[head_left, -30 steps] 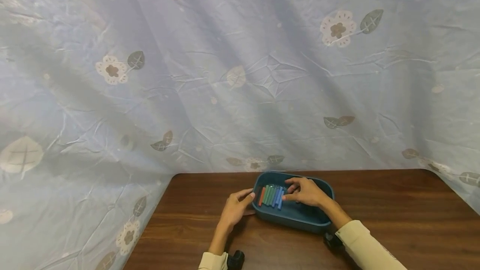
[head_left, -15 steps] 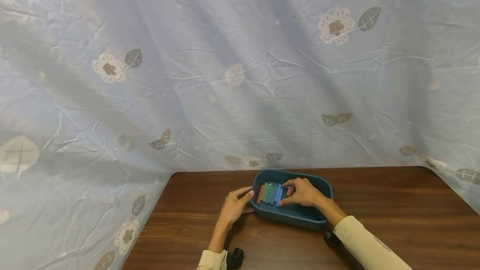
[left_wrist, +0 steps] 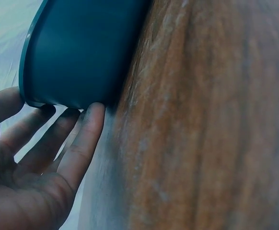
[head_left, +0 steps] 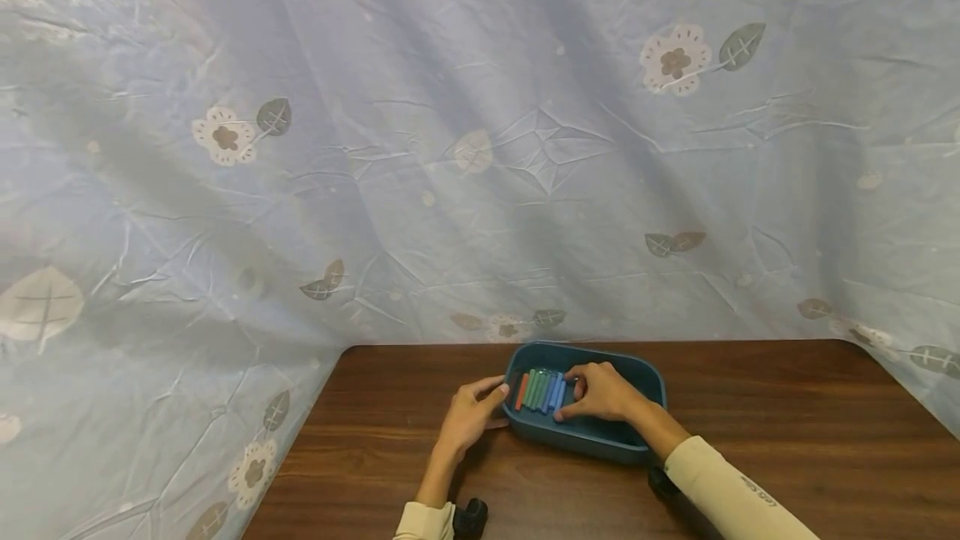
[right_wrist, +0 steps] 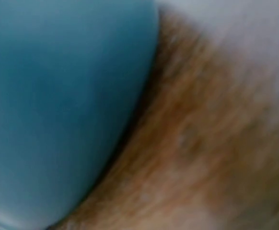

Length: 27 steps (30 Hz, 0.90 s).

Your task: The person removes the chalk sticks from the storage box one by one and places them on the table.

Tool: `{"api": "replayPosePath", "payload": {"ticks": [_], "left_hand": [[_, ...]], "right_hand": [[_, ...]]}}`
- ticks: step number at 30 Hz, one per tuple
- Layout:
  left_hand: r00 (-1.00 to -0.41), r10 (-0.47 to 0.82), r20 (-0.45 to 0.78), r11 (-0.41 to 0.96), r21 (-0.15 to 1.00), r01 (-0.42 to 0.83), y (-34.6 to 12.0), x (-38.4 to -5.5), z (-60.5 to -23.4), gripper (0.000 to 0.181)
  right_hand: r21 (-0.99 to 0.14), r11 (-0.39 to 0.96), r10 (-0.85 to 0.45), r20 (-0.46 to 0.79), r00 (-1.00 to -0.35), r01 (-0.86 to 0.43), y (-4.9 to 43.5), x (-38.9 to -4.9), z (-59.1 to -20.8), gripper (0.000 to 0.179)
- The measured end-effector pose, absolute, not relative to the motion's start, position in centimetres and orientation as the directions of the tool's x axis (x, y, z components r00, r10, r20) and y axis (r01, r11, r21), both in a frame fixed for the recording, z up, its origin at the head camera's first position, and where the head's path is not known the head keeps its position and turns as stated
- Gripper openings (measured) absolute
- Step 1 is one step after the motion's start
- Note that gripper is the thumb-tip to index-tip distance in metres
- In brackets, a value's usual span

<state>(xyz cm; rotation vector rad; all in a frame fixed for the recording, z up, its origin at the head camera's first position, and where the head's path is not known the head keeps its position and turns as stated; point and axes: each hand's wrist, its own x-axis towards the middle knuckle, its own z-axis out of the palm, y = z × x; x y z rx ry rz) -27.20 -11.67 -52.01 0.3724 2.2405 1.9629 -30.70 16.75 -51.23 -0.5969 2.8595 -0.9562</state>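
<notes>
A blue-green plastic bin (head_left: 577,438) stands on the wooden table. Inside it, at the left end, lies a side-by-side row of slim sticks: a red stick (head_left: 521,392), several green sticks (head_left: 536,390) and several blue sticks (head_left: 552,392). My right hand (head_left: 606,394) reaches into the bin and pinches the rightmost blue stick lengthwise, thumb at its near end, forefinger at its far end. My left hand (head_left: 467,419) touches the bin's left end; in the left wrist view its extended fingertips rest against the outer wall, thumb by the rim. The right wrist view shows only bin wall and table.
Brown wooden table (head_left: 360,457) surrounds the bin. A pale patterned cloth (head_left: 450,257) hangs behind the table and along its left side. Black wrist devices sit under both forearms, the right one (head_left: 662,482) close to the bin's near right corner.
My right hand has come slightly left and down onto the end of the row, its thumb and forefinger now at the last blue stick. My left hand stays at the bin's end.
</notes>
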Motion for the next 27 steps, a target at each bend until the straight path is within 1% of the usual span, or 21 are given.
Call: {"api": "replayPosePath", "payload": {"ticks": [7,14,20,27], "left_hand": [[-0.967,0.249,0.059,0.171,0.98,0.104,-11.7,-27.3,-52.1,0.05],[-0.968,0.244,0.058,0.18,0.978,0.104,-11.7,-27.4,-52.3,0.05],[-0.966,0.248,0.066,0.176,0.978,0.112,-11.5,-27.1,-52.3,0.05],[-0.976,0.204,0.079,0.249,0.96,0.13,-11.4,-27.1,-51.9,0.046]], "right_hand": [[-0.592,0.723,-0.401,0.061,-0.914,-0.356,16.8,-30.9,-51.3,0.078],[-0.596,0.719,-0.404,0.058,-0.913,-0.357,16.9,-30.7,-51.0,0.078],[-0.614,0.686,-0.416,0.11,-0.903,-0.391,17.4,-30.5,-50.6,0.079],[-0.648,0.625,-0.405,0.208,-0.89,-0.436,17.5,-30.1,-48.8,0.08]]}}
